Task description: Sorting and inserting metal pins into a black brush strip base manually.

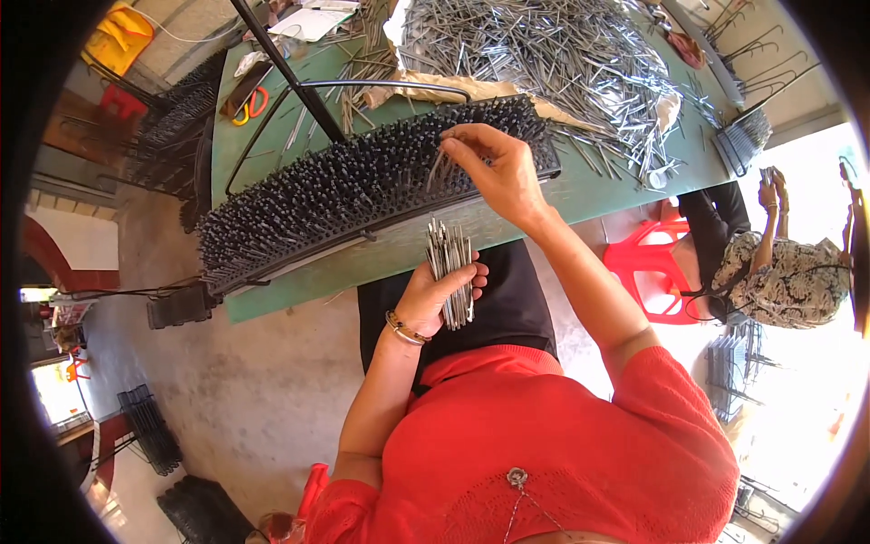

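Note:
In my left hand, over my lap, is an upright bundle of thin metal rods, with the fingers wrapped around it. My right hand reaches over the right part of a long black rack, which is packed with rows of short dark upright pegs or rod ends. Thumb and forefinger pinch together there on a slim metal rod; its lower end reaches among the pegs, and I cannot make out whether it is seated. The rack lies tilted along the near edge of the green table.
A large heap of loose metal rods lies on brown paper at the back. Orange-handled scissors and a black bar frame are at the left. On the right, another person sits near a red plastic stool. More racks stand around.

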Demonstrator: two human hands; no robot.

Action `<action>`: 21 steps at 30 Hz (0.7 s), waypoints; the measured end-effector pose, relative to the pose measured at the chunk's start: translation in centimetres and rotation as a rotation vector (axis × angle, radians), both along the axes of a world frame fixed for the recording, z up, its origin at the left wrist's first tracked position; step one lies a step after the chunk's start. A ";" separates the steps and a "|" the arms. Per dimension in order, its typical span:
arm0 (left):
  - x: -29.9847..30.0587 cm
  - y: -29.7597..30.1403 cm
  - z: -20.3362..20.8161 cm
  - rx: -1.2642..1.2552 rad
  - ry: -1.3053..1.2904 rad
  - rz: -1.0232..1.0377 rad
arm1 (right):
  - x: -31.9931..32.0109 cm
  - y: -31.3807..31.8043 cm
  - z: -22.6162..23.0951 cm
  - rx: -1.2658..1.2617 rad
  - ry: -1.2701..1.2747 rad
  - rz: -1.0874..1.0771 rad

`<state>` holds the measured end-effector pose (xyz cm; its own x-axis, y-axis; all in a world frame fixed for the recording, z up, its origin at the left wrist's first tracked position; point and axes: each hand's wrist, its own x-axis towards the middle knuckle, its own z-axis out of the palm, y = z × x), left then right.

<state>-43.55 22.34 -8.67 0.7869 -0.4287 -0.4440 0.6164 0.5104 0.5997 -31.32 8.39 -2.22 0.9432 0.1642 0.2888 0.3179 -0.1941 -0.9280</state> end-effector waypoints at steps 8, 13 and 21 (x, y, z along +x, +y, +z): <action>0.1 0.4 0.1 -0.083 0.040 0.002 | 0.6 1.0 -0.3 -0.132 -0.149 0.052; 0.2 0.5 0.3 -0.036 0.022 -0.015 | 0.4 1.0 -1.0 -0.250 -0.271 0.102; 0.3 0.3 0.4 -0.039 0.045 -0.015 | 0.5 1.4 -1.8 -0.389 -0.623 0.116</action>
